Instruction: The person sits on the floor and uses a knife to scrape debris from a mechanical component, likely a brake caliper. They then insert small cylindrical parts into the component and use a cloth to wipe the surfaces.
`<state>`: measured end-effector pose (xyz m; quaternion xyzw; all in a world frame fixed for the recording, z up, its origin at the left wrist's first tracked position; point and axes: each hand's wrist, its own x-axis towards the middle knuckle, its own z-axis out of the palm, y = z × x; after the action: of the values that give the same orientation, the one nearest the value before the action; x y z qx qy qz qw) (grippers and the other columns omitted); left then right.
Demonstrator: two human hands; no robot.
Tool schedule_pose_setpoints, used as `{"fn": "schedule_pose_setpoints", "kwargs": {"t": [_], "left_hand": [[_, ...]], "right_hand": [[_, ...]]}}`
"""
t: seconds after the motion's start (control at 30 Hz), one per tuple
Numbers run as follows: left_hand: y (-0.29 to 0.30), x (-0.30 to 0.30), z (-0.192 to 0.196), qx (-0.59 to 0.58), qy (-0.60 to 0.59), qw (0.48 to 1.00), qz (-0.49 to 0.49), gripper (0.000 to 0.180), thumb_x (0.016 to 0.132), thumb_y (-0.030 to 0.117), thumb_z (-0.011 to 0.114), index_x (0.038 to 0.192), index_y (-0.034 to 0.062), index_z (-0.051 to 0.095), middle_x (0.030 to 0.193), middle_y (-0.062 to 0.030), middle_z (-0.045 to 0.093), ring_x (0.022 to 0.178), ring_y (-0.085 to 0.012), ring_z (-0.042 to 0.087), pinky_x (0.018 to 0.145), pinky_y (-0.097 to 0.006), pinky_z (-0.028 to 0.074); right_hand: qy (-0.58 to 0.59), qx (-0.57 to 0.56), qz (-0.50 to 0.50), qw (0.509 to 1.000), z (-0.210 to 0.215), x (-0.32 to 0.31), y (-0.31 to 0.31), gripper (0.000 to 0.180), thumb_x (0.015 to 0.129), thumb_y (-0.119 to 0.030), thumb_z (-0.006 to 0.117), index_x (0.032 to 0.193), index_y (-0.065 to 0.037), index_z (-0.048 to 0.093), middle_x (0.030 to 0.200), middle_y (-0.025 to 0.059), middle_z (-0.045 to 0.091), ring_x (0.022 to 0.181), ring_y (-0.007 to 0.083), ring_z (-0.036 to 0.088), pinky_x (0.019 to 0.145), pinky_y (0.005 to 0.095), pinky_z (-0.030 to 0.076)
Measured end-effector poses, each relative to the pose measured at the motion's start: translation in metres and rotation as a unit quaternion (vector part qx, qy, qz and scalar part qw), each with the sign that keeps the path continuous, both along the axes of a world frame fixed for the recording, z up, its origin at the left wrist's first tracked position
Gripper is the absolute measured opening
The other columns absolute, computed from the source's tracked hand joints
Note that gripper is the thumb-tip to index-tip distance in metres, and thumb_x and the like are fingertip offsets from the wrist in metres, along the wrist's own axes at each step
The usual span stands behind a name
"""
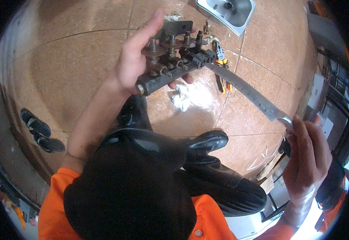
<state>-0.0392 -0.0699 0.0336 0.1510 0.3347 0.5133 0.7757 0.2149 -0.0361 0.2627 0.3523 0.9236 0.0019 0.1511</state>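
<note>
My left hand (pixel 132 60) is wrapped round a dark metal valve manifold (pixel 168 74), a grimy bar with several stems, discs and round fittings on it. It is held tilted above the floor, thumb up along its far side and fingertips showing beneath. In my right hand (pixel 308 154) is a knife (pixel 246 90), gripped by its handle, most of which the fingers hide. The long grey blade points up and left, and its tip reaches the fittings at the manifold's right end. Whether the tip touches them, I cannot tell.
Pliers (pixel 221 66) with orange and black handles lie on the tiled floor just beyond the blade. A metal basin (pixel 240 28) stands at the far side. Crumpled white material (pixel 180 99) lies below the manifold. Black sandals (pixel 42 130) are at left; a white cord (pixel 264 158) is at right.
</note>
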Motion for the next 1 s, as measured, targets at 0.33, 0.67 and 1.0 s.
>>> {"fn": "schedule_pose_setpoints", "kwargs": {"t": [0.33, 0.67, 1.0], "left_hand": [[-0.007, 0.001, 0.004, -0.009, 0.036, 0.999, -0.019, 0.076, 0.097, 0.069, 0.033, 0.132, 0.0056, 0.055, 0.103, -0.0148, 0.07, 0.07, -0.0223, 0.07, 0.049, -0.028, 0.054], [-0.009, 0.001, 0.004, 0.036, 0.063, 0.997, -0.037, 0.075, 0.099, 0.066, 0.031, 0.129, 0.0022, 0.057, 0.105, -0.0162, 0.07, 0.078, -0.0181, 0.072, 0.055, -0.027, 0.057], [-0.01, 0.005, 0.005, 0.038, 0.062, 0.997, -0.015, 0.072, 0.102, 0.06, 0.029, 0.13, -0.0002, 0.056, 0.115, -0.0173, 0.068, 0.104, -0.0201, 0.068, 0.089, -0.032, 0.056]], "right_hand": [[-0.013, -0.171, -0.191, 0.966, -0.004, -0.012, -0.015, 0.028, 0.08, 0.012, 0.063, 0.107, 0.004, 0.067, 0.077, 0.0149, 0.061, 0.062, 0.022, 0.06, 0.056, 0.0326, 0.045], [0.025, -0.25, -0.281, 0.926, -0.004, -0.013, -0.011, 0.02, 0.082, 0.007, 0.063, 0.101, 0.003, 0.067, 0.068, 0.0156, 0.057, 0.055, 0.0249, 0.054, 0.053, 0.0353, 0.039], [0.056, -0.335, -0.345, 0.875, -0.008, 0.0, -0.002, 0.011, 0.083, 0.001, 0.062, 0.094, 0.004, 0.065, 0.061, 0.0197, 0.051, 0.055, 0.0341, 0.056, 0.055, 0.0394, 0.043]]}}
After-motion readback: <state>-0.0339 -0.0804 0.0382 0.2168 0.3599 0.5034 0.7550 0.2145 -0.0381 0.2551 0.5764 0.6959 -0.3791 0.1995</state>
